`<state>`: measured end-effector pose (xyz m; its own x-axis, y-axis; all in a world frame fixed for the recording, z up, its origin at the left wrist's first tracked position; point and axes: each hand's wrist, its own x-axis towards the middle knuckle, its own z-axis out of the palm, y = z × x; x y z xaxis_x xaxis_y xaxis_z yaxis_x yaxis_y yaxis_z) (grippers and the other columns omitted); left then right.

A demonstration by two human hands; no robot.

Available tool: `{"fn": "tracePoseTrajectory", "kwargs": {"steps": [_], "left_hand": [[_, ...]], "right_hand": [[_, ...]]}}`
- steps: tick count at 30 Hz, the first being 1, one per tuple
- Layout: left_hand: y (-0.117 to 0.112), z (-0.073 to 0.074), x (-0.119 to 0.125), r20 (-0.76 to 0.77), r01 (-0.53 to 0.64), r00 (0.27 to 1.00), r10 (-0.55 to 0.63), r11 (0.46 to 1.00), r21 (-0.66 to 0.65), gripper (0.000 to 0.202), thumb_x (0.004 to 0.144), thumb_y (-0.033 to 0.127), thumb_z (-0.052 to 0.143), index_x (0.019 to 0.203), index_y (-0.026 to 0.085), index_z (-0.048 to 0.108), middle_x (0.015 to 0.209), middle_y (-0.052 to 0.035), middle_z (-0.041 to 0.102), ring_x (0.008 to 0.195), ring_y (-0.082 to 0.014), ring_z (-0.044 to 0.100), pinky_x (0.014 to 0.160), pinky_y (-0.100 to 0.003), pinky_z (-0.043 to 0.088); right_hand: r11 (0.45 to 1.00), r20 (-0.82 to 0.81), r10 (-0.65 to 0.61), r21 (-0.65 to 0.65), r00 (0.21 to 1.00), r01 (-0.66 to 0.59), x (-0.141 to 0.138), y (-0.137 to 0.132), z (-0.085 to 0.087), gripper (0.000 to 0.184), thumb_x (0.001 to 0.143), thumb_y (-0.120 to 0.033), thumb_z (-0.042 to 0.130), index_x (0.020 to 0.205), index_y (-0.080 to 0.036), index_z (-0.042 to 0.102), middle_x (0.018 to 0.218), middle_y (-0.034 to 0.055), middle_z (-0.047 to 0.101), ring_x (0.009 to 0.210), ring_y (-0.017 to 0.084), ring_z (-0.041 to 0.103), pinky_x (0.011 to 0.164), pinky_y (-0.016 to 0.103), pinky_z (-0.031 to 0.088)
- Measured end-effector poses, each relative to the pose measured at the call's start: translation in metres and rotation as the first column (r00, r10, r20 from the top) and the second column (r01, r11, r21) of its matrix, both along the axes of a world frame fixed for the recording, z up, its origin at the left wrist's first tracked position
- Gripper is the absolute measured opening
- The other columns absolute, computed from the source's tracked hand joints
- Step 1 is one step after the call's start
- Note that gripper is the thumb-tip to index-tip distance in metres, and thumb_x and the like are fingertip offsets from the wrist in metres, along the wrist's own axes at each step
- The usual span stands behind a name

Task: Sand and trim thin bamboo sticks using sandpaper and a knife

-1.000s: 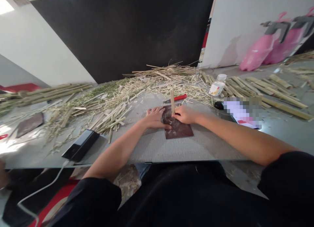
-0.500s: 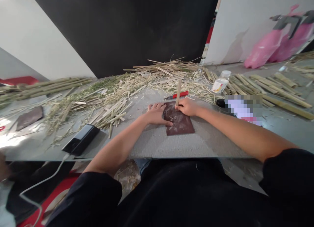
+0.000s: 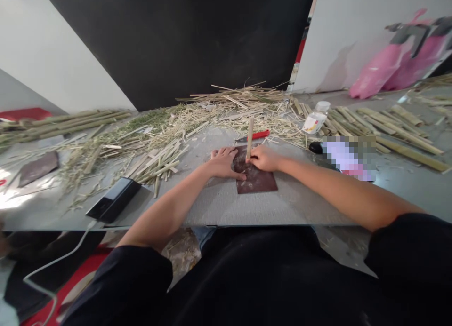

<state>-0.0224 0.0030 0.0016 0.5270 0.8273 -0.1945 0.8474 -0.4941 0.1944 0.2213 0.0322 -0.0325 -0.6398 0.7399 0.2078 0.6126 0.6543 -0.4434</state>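
Observation:
My right hand [image 3: 262, 158] is closed around a short bamboo stick [image 3: 250, 131], holding it upright with its lower end on a dark brown sheet of sandpaper [image 3: 257, 181] dusted pale. My left hand [image 3: 223, 163] lies open and flat on the sheet's left edge, fingers spread, pressing it onto the grey table [image 3: 226, 203].
A red-handled knife [image 3: 257, 135] lies just behind the sheet. Split bamboo strips and shavings [image 3: 165, 142] cover the table's back and left. A black power bank [image 3: 109, 200] with a white cable sits front left. A small bottle [image 3: 315, 118] and bamboo poles [image 3: 395, 133] lie right.
The stick's lower end slid right and then back left on the sandpaper with my right hand. My left hand stayed flat on the sheet.

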Motion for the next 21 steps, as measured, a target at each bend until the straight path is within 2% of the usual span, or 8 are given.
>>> {"fn": "tracePoseTrajectory", "kwargs": {"steps": [3, 8, 12, 14, 17, 21], "left_hand": [[0.002, -0.004, 0.000, -0.010, -0.013, 1.000, 0.013, 1.000, 0.005, 0.140, 0.065, 0.096, 0.065, 0.175, 0.021, 0.021, 0.181, -0.0179, 0.017, 0.165, -0.0486, 0.012, 0.130, -0.069, 0.013], [0.003, -0.005, 0.000, 0.014, -0.002, 1.000, 0.002, 1.000, -0.012, 0.139, 0.063, 0.094, 0.068, 0.175, 0.025, 0.021, 0.181, -0.0159, 0.019, 0.165, -0.0492, 0.012, 0.130, -0.068, 0.015], [0.002, -0.003, 0.001, -0.004, -0.008, 1.000, 0.008, 1.000, 0.012, 0.142, 0.063, 0.096, 0.067, 0.175, 0.019, 0.024, 0.180, -0.0195, 0.019, 0.164, -0.0495, 0.014, 0.129, -0.069, 0.015], [0.002, -0.003, 0.001, -0.001, -0.004, 1.000, 0.004, 1.000, 0.011, 0.141, 0.064, 0.096, 0.066, 0.175, 0.020, 0.024, 0.180, -0.0190, 0.020, 0.164, -0.0483, 0.015, 0.129, -0.069, 0.016], [0.002, -0.004, 0.000, 0.010, 0.007, 1.000, -0.007, 1.000, 0.005, 0.138, 0.065, 0.095, 0.066, 0.175, 0.023, 0.023, 0.181, -0.0174, 0.020, 0.164, -0.0471, 0.015, 0.130, -0.067, 0.017], [0.002, -0.004, 0.001, -0.010, -0.007, 1.000, 0.007, 1.000, 0.009, 0.142, 0.064, 0.097, 0.065, 0.175, 0.020, 0.022, 0.181, -0.0190, 0.018, 0.164, -0.0487, 0.013, 0.129, -0.069, 0.015]], "right_hand": [[0.994, -0.048, -0.108, 0.003, 0.993, 0.108, 0.002, 0.004, 0.001, 0.022, 0.094, -0.024, 0.064, 0.084, -0.020, 0.083, 0.087, 0.0084, 0.082, 0.076, 0.024, 0.073, 0.070, 0.035, 0.050], [1.000, -0.069, 0.014, -0.017, 0.998, -0.015, 0.003, 0.004, -0.001, 0.022, 0.094, -0.025, 0.065, 0.078, -0.021, 0.080, 0.085, 0.0074, 0.082, 0.077, 0.023, 0.073, 0.074, 0.034, 0.052], [0.992, -0.077, -0.122, 0.011, 0.990, 0.123, 0.006, 0.008, -0.002, 0.021, 0.094, -0.024, 0.065, 0.081, -0.020, 0.081, 0.084, 0.0085, 0.081, 0.074, 0.024, 0.073, 0.069, 0.035, 0.050], [0.994, -0.066, -0.105, 0.035, 0.992, 0.108, 0.005, 0.008, -0.003, 0.021, 0.094, -0.025, 0.066, 0.079, -0.021, 0.080, 0.083, 0.0084, 0.081, 0.073, 0.024, 0.072, 0.068, 0.035, 0.049], [0.999, -0.028, -0.007, 0.034, 1.000, 0.008, 0.004, 0.008, -0.004, 0.023, 0.096, -0.027, 0.067, 0.077, -0.022, 0.079, 0.083, 0.0078, 0.081, 0.074, 0.023, 0.071, 0.070, 0.035, 0.050], [0.995, -0.058, -0.098, 0.022, 0.993, 0.100, 0.008, 0.012, -0.003, 0.022, 0.096, -0.025, 0.064, 0.081, -0.022, 0.081, 0.086, 0.0081, 0.082, 0.079, 0.025, 0.073, 0.071, 0.035, 0.052]]}}
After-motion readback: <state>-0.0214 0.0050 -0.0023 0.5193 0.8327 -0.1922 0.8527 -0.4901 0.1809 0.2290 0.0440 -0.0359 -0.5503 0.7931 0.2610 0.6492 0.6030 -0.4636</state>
